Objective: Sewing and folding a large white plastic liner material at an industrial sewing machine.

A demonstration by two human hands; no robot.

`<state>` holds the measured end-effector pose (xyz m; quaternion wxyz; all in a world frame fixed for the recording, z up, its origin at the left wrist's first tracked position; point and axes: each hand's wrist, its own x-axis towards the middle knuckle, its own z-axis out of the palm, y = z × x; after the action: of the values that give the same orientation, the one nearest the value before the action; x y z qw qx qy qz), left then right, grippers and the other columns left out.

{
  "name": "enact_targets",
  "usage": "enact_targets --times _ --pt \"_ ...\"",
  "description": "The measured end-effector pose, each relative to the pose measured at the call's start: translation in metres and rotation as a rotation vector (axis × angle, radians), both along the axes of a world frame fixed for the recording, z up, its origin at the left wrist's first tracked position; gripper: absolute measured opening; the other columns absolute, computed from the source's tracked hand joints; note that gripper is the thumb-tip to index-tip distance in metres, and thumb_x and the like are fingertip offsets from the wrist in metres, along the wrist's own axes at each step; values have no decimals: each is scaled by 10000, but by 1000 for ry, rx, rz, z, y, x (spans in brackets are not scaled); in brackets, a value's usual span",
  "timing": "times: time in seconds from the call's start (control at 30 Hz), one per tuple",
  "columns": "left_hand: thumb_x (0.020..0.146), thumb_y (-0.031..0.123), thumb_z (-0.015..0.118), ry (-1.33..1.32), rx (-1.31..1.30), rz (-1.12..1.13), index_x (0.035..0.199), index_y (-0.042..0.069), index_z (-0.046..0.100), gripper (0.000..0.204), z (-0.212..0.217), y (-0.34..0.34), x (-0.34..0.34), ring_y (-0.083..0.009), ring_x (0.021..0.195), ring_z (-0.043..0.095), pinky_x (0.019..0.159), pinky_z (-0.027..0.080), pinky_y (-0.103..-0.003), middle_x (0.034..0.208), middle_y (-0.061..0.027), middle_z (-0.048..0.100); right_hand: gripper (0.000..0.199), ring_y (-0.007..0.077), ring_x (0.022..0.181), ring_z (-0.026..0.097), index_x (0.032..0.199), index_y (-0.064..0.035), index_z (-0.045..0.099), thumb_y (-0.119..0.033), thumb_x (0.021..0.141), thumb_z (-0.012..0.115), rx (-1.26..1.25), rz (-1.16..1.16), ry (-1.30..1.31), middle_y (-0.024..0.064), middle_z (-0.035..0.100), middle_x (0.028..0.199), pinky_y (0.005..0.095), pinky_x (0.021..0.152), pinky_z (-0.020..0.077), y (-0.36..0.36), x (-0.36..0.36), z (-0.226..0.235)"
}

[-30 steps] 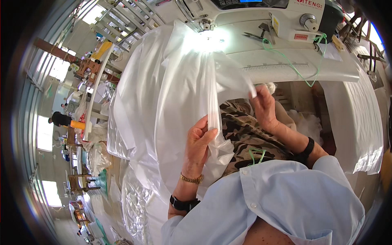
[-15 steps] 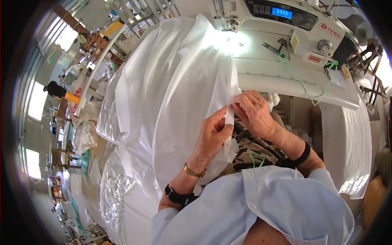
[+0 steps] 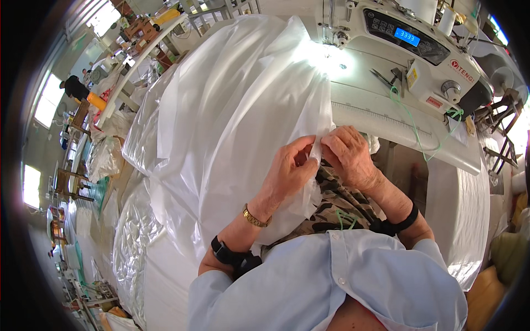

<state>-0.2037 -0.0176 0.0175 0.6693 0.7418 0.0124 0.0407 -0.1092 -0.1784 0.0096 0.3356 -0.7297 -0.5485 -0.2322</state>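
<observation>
"Where does the white sheet (image 3: 221, 110) lie?"

"It spreads wide to the left and narrows into folds on the far side, at the bright light (image 3: 328, 59) under the sewing machine (image 3: 406, 36)."

"And the grip?"

"Narrow on both sides. The left hand (image 3: 290, 171) pinches the sheet's right edge between thumb and fingers; the right hand (image 3: 350, 157) pinches it just beside, its fingertips partly hidden."

"What could go wrong?"

"Uneven pulling could set a crooked fold or bunch the sheet at the far end. The loose spread on the left might drag the edge askew. The green cord (image 3: 409, 122), farther right, could snag a straying hand."
</observation>
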Motion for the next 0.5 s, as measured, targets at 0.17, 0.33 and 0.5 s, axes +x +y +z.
enact_targets --times 0.17,0.33,0.5 --pt "849 6 589 -75 221 66 1124 -63 581 284 5 -1 5 -13 657 496 561 393 -190 815 13 584 254 300 770 552 909 -38 550 -38 708 704 -10 -12 27 104 533 832 401 713 466 1 -1 3" --pt "845 228 640 149 -96 -5 975 4 598 263 20 0 15 -30 594 465 520 370 -200 745 29 548 255 303 793 567 915 -27 549 -36 713 705 16 -35 -39 110 548 850 399 718 477 2 0 2" --pt "850 336 636 136 -265 -14 893 42 595 300 13 2 25 -42 595 470 513 376 -210 716 31 519 254 302 791 581 920 -18 545 -29 718 698 35 15 -55 108 557 876 399 721 491 -2 9 -2"
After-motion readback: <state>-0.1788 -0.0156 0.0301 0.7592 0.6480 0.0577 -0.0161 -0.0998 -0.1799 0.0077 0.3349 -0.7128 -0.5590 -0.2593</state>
